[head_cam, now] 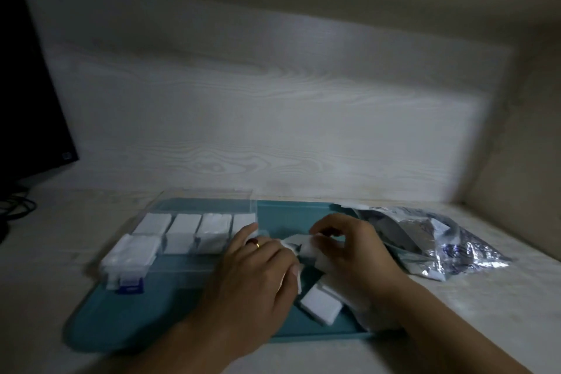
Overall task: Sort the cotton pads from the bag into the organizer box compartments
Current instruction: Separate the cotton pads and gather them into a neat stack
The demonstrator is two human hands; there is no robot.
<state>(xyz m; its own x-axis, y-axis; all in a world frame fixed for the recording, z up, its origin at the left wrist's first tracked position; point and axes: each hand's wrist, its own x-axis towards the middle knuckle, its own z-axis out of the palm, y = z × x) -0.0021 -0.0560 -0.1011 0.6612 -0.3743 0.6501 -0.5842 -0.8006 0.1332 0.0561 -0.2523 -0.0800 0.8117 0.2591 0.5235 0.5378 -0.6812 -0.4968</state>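
While both hands meet over the teal tray (127,325), left hand (258,279) and right hand (346,249) pinch a cotton-pad stack (303,247), seemingly squaring it for the organizer box (182,237) beside them, its compartments mostly filled.

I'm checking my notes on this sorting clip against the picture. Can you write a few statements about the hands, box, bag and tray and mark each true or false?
1. Both hands, left hand and right hand, hold white cotton pads over the teal tray. True.
2. The clear organizer box holds no pads yet. False: several compartments already hold white pads.
3. The silvery bag lies right of the hands. True.
4. The bag rests inside the organizer box. False: it lies at the tray's right edge, apart from the box.
5. A stack of pads lies on the tray below the hands. True.
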